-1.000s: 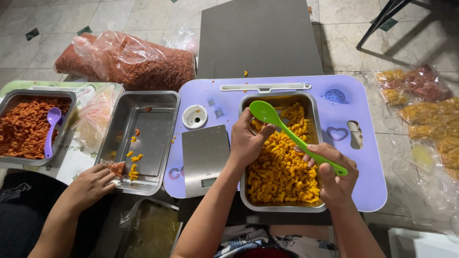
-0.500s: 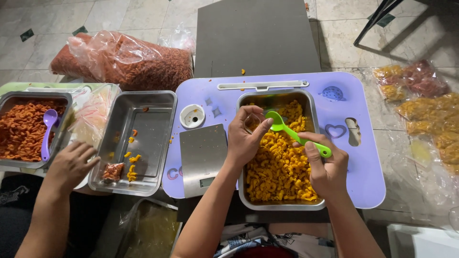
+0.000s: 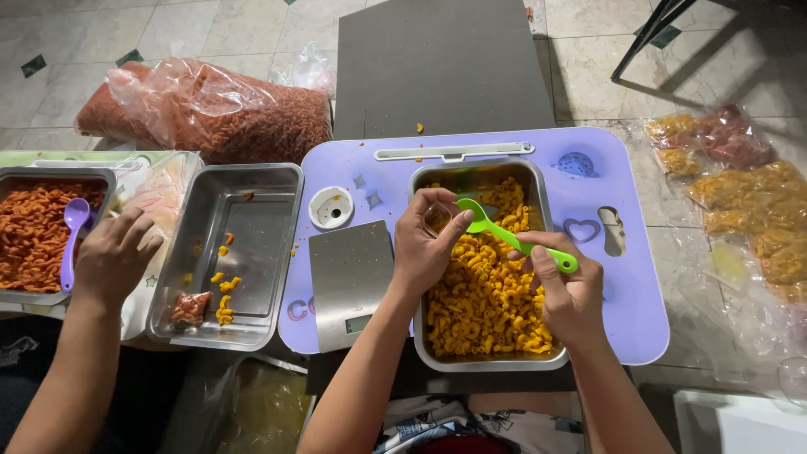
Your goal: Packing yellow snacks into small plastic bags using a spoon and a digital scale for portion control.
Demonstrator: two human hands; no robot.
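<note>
I saw my right hand point(image 3: 565, 290) clamped on the green spoon point(image 3: 513, 238), its long axis running up-left across the frame's centre, bowl meeting a small clear bag pinched in my left hand point(image 3: 427, 245) over the macaroni tray point(image 3: 481, 363).

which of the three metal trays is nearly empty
The middle metal tray, between the red-snack tray and the purple table's tray. It shows bare steel with only scattered pieces; the other two are filled with snacks.

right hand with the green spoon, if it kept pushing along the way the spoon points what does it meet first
Probably the left hand. The right hand aims the green spoon up and left, its bowl already at those fingers over the macaroni tray; depth is unclear.
</note>
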